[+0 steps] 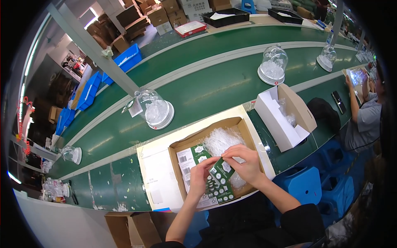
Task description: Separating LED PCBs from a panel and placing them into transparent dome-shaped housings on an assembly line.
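Over a shallow cardboard box [235,122], both my hands are closed on one small green printed card [223,169]. My left hand [200,177] pinches its left edge, while the fingers of my right hand [245,163] grip near its top corner. Whether a thin clear strand is between the fingertips is too small to tell. Inside the box, a bundle of fine clear plastic strands [218,140] lies beyond my fingers. More green cards [223,194] sit under my hands, beside white barcode labels [185,158] along the left side.
Clear domes on white bases, one with a hanging tag [157,111] and another farther right [273,68], stand on the green conveyor [211,87]. An opened white carton [275,120] is right of my box. A phone [338,102], blue stools [302,186] and a seated co-worker [366,124] are farther right.
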`<control>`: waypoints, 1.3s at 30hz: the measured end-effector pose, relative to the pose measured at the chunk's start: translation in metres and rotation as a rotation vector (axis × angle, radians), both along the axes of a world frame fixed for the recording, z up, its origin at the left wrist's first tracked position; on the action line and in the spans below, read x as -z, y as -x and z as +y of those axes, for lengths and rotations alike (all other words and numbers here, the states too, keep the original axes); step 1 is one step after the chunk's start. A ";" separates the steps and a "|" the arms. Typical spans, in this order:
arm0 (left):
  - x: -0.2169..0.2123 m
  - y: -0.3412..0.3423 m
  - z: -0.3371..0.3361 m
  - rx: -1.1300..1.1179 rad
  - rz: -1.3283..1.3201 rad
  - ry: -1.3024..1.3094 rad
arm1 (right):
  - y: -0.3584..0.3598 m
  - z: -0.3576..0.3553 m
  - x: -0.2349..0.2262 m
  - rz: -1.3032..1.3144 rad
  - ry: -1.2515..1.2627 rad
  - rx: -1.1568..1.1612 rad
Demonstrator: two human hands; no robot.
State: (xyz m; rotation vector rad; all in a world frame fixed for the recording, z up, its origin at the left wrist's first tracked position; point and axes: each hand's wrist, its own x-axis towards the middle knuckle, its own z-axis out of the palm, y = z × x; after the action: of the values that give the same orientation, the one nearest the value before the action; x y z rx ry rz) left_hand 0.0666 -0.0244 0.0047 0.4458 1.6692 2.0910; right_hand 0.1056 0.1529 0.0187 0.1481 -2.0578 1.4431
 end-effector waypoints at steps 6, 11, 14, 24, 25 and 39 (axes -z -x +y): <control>0.002 0.002 0.006 0.072 -0.131 -0.047 | -0.007 -0.006 0.002 -0.012 0.043 -0.051; 0.012 0.003 0.002 0.077 -0.075 -0.023 | -0.008 -0.009 0.008 -0.007 0.067 -0.058; 0.009 0.001 0.002 0.060 -0.110 -0.001 | -0.012 -0.009 0.003 -0.011 0.015 -0.049; 0.005 0.004 0.003 0.043 -0.099 -0.058 | -0.032 -0.010 -0.013 -0.134 0.130 -0.155; 0.006 0.007 0.001 0.044 -0.101 -0.058 | -0.032 -0.012 -0.011 -0.135 0.130 -0.154; 0.001 -0.004 0.006 -0.046 0.114 0.035 | -0.026 -0.018 0.000 -0.281 0.245 -0.038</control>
State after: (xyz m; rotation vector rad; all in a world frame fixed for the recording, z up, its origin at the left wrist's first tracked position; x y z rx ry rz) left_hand 0.0703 -0.0185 0.0036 0.5291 1.7941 2.1009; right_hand 0.1321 0.1347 0.0187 -0.1231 -2.0798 1.8110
